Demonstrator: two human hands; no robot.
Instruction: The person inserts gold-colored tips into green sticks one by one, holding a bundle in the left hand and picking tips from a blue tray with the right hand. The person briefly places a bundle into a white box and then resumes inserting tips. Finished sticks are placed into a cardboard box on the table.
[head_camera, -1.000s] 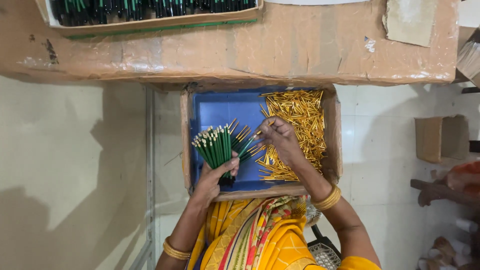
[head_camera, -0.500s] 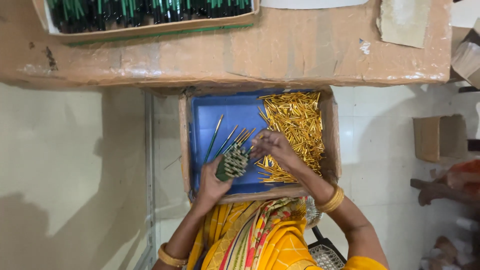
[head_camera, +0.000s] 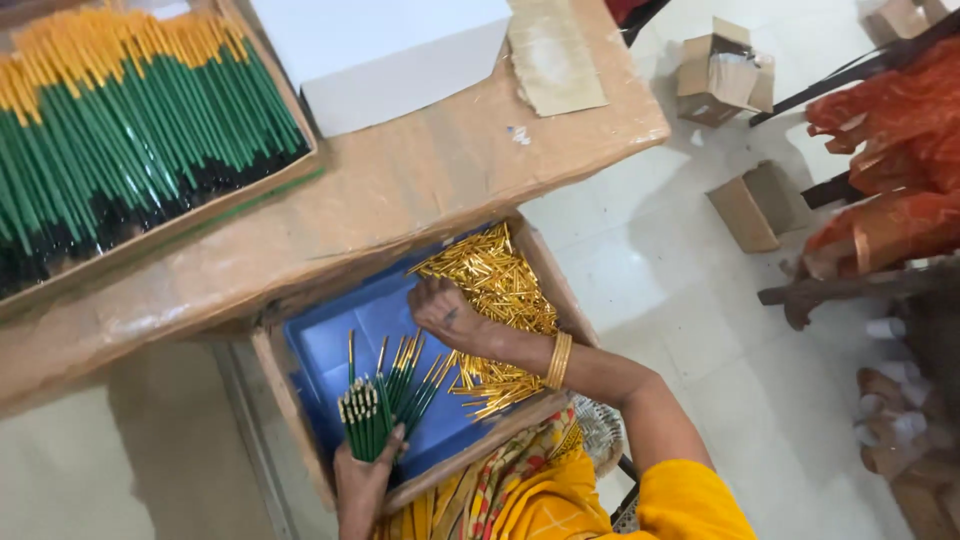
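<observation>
A: What is the biggest thing in view?

B: The worktop (head_camera: 420, 180), wrapped in brown paper. On its far left stands a tray (head_camera: 200, 215) packed with green sticks (head_camera: 130, 130) that have yellow ends on one side and black on the other. A white sheet (head_camera: 390, 55) lies beside the tray, and a scrap of brown card (head_camera: 555, 55) next to that.

A: And below the worktop?

B: A box (head_camera: 290, 400) with a blue floor, set against the worktop's near edge, in front of the person in yellow. A pile of gold caps (head_camera: 495, 290) fills its right side. A few loose green sticks lie on the blue between the 2 hands.

A: What are the hands doing?

B: The left hand (head_camera: 362, 480) grips a bundle (head_camera: 365, 415) of green sticks at the box's near edge, fingers pressed together around it, ends pointing up. The right hand (head_camera: 445, 315), with a gold bangle (head_camera: 558, 360) at the wrist, rests knuckles up on the edge of the cap pile. Its fingers are curled under; I cannot tell what they pinch, if anything.

A: Anything on the floor?

B: 2 small cartons (head_camera: 720, 75) on the white tiles to the right, and orange cloth (head_camera: 880, 170) past them.
</observation>
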